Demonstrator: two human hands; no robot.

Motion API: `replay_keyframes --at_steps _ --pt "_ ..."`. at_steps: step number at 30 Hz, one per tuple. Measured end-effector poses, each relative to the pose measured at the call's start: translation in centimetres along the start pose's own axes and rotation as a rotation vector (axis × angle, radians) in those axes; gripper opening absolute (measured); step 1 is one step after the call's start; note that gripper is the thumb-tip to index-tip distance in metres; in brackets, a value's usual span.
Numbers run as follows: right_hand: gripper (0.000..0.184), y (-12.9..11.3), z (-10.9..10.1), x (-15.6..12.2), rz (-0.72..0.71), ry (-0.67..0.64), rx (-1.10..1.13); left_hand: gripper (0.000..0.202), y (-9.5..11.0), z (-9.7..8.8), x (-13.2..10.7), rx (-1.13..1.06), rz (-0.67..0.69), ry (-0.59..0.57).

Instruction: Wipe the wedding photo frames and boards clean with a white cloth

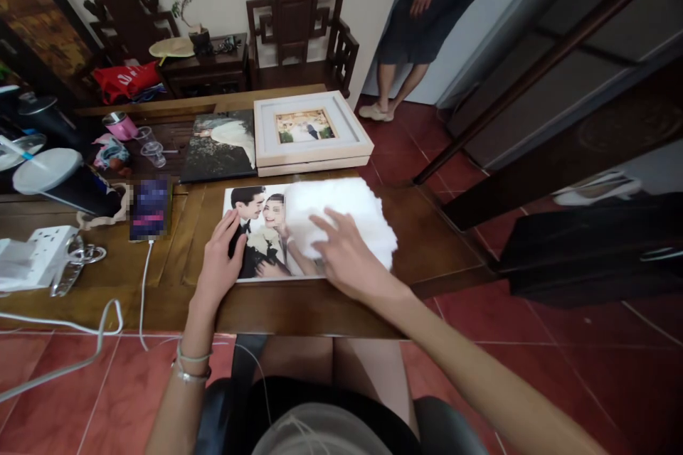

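Note:
A large wedding photo print (267, 224) lies flat on the wooden table (427, 242) in front of me. A white cloth or tissue (346, 210) covers its right half. My right hand (344, 256) presses flat on that white cloth, fingers stretched out. My left hand (221, 259) rests on the print's left edge, fingers spread and holding it down. Bracelets circle my left wrist.
A white framed photo (309, 131) and a dark photo canvas (220, 146) lie further back. A phone (150, 208) with a cable, a power strip (40, 252), cups (151, 149) and clutter fill the left. Another person's legs (398, 78) stand by the doorway.

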State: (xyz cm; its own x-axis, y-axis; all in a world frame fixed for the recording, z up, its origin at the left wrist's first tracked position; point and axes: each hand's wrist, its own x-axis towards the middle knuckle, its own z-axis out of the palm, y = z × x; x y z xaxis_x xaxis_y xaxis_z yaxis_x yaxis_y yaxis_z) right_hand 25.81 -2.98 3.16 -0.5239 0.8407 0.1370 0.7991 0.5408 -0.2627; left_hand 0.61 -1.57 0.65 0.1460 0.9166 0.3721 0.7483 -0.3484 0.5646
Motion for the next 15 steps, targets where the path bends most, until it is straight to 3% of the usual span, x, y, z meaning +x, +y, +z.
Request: replay_keyframes --at_steps 4,7,10,15 --pt "0.028 -3.9 0.1 -6.3 -0.047 -0.010 0.071 0.041 0.2 -0.1 0.0 0.012 -0.013 -0.022" --pt "0.032 -5.4 -1.5 -8.0 -0.065 -0.054 0.123 0.042 0.1 -0.1 0.1 0.007 -0.004 -0.036" --pt "0.034 -4.9 -3.2 -6.1 -0.080 -0.083 0.149 0.042 -0.3 0.0 0.0 -0.010 0.014 -0.040" --pt "0.030 -2.1 -4.5 2.1 -0.038 -0.139 0.053 0.041 -0.7 0.0 0.0 -0.010 0.032 -0.034"
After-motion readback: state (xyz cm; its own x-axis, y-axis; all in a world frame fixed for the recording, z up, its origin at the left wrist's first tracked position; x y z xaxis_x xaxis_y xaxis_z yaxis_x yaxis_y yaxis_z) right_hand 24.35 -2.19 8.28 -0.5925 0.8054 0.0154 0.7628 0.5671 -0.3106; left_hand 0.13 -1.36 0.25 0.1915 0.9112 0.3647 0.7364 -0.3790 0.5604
